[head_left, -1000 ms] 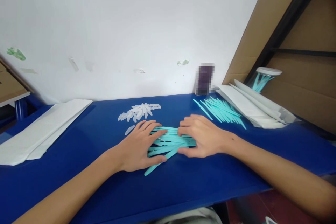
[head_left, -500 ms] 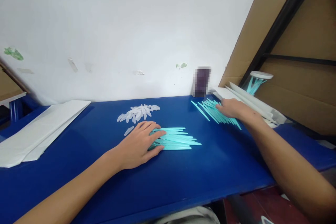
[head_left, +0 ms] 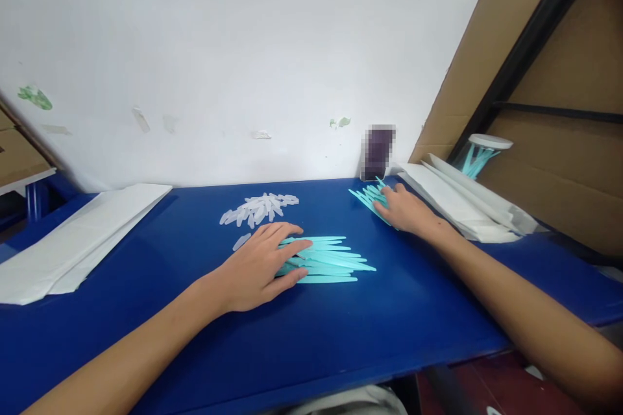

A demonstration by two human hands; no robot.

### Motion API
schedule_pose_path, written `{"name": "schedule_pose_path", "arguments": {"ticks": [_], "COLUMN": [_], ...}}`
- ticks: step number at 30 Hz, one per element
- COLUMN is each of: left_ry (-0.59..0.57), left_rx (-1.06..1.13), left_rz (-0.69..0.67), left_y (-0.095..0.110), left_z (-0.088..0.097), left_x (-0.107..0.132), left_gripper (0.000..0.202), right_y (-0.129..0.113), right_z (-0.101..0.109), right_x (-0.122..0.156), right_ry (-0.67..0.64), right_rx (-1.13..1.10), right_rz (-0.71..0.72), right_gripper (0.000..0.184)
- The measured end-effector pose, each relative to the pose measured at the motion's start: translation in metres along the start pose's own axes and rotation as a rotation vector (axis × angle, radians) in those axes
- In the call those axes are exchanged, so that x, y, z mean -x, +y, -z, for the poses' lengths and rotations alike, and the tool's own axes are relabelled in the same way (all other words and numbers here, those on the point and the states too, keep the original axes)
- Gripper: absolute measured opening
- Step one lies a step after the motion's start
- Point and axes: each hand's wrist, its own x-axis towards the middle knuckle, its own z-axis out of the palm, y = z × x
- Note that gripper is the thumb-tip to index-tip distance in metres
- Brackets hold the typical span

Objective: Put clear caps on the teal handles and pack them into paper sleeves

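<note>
My left hand (head_left: pixel 260 266) lies over the left end of a bundle of thin, tapered turquoise plastic sticks (head_left: pixel 335 259), its fingers spread and palm down. The sticks' pointed ends fan out to the right. At the back right, my right hand (head_left: pixel 406 207) rests against a second pile of the same sticks (head_left: pixel 367 196), thumb and forefinger apart. It covers this pile's right side, and some fingertips are hidden. Behind my left hand is a heap of small, translucent whitish flat pieces (head_left: pixel 260 207). One loose piece (head_left: pixel 241 242) lies beside my left fingers.
White paper-like sheets (head_left: pixel 87 237) lie on the left of the blue table (head_left: pixel 311 337). More white sheets (head_left: pixel 462 204) lie at the right, near a white-lidded clear container (head_left: pixel 479 155) with turquoise sticks. A blurred dark object (head_left: pixel 378 149) leans against the wall.
My right hand has moved left across the far pile, and its sticks now lie closer together. My left hand stays on the near bundle. The view has shifted slightly.
</note>
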Motion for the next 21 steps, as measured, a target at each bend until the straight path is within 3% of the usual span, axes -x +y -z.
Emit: {"name": "schedule_pose_path", "arguments": {"ticks": [4,6,10,13,17,21], "left_ry": [0.098,0.140,0.178,0.159,0.035,-0.002], "left_rx": [-0.058,-0.109,-0.181,-0.137,-0.074,-0.081], "left_rz": [-0.008,0.018,0.108,0.120,0.016,-0.060], "left_y": [-0.008,-0.011,-0.011,-0.008,-0.005,-0.001], "left_z": [0.007,0.013,0.023,0.024,0.019,0.010], "left_x": [-0.001,-0.002,0.001,0.007,0.012,0.011], "left_gripper": [0.036,0.031,0.023,0.023,0.021,0.022], "right_y": [-0.008,-0.012,-0.030,-0.054,-0.080,-0.088], "right_z": [0.003,0.008,0.018,0.019,0.010,0.001], "right_x": [0.003,0.005,0.022,0.047,0.074,0.079], "right_ry": [0.042,0.122,0.258,0.191,0.045,0.086], "right_rx": [-0.006,0.006,-0.172,-0.338,-0.422,-0.378], "right_rz": [0.047,0.090,0.319,0.545,0.837,0.958], "right_gripper": [0.054,0.053,0.043,0.035,0.031,0.030]}}
